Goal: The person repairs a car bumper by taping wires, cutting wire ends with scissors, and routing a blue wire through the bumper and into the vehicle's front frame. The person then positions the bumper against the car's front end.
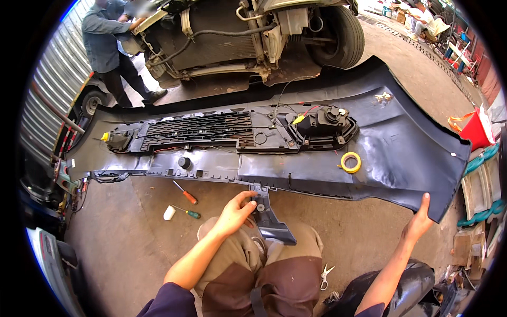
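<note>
In the head view, a large black bumper cover (391,140) is lying across the floor (132,232) in front of the person's knees, its inner side facing up. The left hand (236,214) is grasping a black plastic bracket (275,231), thumb and index finger pressing near its upper part. The bracket is extending from the cover's lower edge down over the knees; whether it is fastened there, I cannot tell. The right hand (418,223) is grasping the cover's near edge close to its right-hand corner, the thumb resting on top and the other fingers hiding underneath.

A mesh grille (199,131) is running along the cover's middle, with a lamp unit (328,127) sitting to its right. A yellow tape roll (358,163) is lying on the cover. An orange-handled screwdriver (188,196) and a green-handled screwdriver (193,214) are lying left of the knees, and scissors (325,277) to the right. Beyond the cover, a co-worker (107,47) is standing beside a vehicle (222,47).
</note>
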The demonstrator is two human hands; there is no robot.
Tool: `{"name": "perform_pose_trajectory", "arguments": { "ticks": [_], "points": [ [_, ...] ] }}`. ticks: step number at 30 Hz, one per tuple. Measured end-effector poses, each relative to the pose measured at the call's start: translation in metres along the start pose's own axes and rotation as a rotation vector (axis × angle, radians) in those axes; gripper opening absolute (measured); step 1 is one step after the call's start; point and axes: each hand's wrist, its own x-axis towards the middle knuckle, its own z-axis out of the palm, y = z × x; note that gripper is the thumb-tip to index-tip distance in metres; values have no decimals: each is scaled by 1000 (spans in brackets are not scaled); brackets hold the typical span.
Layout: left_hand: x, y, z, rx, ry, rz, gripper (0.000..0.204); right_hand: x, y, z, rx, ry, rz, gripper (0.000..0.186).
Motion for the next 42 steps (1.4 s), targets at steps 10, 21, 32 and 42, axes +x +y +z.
{"name": "perform_pose_trajectory", "arguments": {
  "ticks": [10, 21, 32, 42],
  "points": [
    [55, 9, 5, 609, 292, -4, 35, -11, -21, -1, 30, 139, 375, 57],
    [-27, 7, -19, -232, 380, -379, 28, -15, -53, -4, -312, -7, 887, 69],
    [-203, 84, -51, -143, 177, -565, 13, -98, -215, 74, -978, -970, 389, 29],
    [-177, 162, -54, 96, 3, -530, 16, -7, -363, 36, -912, -855, 404, 26]
  ]
}}
